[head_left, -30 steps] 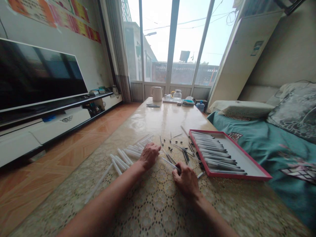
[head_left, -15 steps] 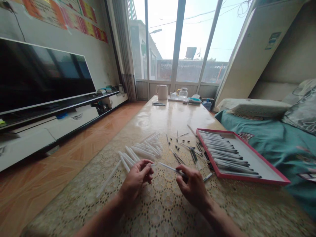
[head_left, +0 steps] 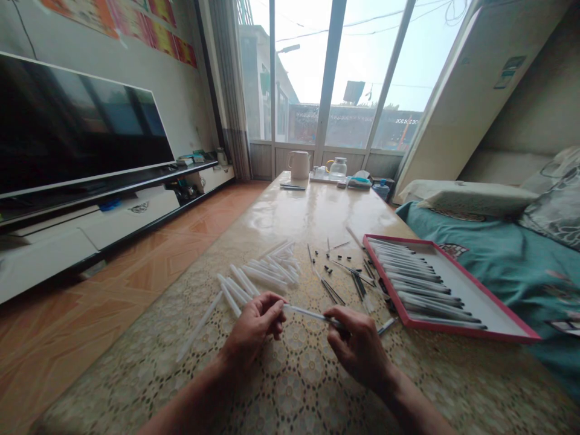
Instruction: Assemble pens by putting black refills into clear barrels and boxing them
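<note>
Between my two hands a slim whitish pen point(head_left: 304, 312) lies nearly level just above the table. My left hand point(head_left: 259, 323) is closed in a pinch at its left end; the small pale piece there is mostly covered by the fingers. My right hand point(head_left: 356, 341) wraps around the dark right part of the pen, hiding that end. Left of my hands lie several white pen barrels point(head_left: 267, 269) in a loose pile. On the right are thin dark refills point(head_left: 333, 291) and small black plugs point(head_left: 328, 269), scattered on the table.
A red-rimmed box point(head_left: 471, 335) with rows of pens point(head_left: 421, 284) stands at the right. One barrel point(head_left: 199, 326) lies apart at the left. A beige jug point(head_left: 299, 165) and a glass pot point(head_left: 338, 167) stand at the patterned table's point(head_left: 290, 386) far end.
The gap between the pen's left end and my left fingers has closed; the pen now reaches my left pinch. Both hands keep their grip. The view has tilted slightly.
</note>
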`<control>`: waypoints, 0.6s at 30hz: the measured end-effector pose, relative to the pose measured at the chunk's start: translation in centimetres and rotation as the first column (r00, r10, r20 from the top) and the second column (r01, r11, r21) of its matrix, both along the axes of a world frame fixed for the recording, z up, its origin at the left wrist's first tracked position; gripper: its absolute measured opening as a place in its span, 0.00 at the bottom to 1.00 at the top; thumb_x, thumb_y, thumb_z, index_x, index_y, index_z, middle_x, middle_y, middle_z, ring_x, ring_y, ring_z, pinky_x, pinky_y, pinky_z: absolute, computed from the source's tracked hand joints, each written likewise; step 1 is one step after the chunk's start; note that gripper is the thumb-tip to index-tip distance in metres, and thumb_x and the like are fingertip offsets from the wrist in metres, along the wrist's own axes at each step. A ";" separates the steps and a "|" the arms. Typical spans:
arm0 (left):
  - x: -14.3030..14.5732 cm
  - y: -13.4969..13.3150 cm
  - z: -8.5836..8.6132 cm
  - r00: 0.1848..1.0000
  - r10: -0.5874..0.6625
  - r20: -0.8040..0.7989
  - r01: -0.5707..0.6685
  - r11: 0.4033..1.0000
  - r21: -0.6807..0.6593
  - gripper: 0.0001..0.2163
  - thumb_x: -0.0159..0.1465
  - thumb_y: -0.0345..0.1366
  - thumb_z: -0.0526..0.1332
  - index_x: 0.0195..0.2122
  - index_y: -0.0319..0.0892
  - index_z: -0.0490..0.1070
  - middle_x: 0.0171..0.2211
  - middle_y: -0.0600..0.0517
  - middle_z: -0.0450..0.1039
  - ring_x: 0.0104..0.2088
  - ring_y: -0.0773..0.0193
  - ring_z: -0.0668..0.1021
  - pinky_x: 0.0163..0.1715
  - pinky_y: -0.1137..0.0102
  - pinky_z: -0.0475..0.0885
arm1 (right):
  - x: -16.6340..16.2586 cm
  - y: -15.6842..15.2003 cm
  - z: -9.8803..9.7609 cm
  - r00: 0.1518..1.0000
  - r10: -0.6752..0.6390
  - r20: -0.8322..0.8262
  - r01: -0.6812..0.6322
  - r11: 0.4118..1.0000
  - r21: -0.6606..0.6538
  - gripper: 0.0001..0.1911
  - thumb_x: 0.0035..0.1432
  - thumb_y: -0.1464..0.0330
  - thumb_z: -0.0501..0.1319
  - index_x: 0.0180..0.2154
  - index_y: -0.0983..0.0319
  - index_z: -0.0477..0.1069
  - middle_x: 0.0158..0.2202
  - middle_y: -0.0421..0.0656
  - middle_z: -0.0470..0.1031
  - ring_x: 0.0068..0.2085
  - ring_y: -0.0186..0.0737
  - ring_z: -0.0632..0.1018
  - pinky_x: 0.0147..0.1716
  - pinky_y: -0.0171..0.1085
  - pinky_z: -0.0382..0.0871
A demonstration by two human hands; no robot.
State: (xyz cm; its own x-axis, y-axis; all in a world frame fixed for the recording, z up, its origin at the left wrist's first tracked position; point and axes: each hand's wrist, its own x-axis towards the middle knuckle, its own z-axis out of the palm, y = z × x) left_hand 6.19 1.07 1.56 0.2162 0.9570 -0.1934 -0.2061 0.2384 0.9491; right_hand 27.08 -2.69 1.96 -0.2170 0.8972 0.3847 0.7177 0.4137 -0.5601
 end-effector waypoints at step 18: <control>-0.5 0.4 -0.8 0.995 -0.093 0.047 0.090 0.995 0.046 0.13 0.56 0.43 0.66 0.33 0.39 0.67 0.21 0.55 0.73 0.16 0.74 0.70 0.15 0.78 0.65 | 0.1 0.4 -0.7 0.974 0.057 0.218 -0.073 0.995 0.069 0.07 0.63 0.69 0.53 0.35 0.60 0.68 0.28 0.39 0.71 0.27 0.33 0.70 0.28 0.32 0.54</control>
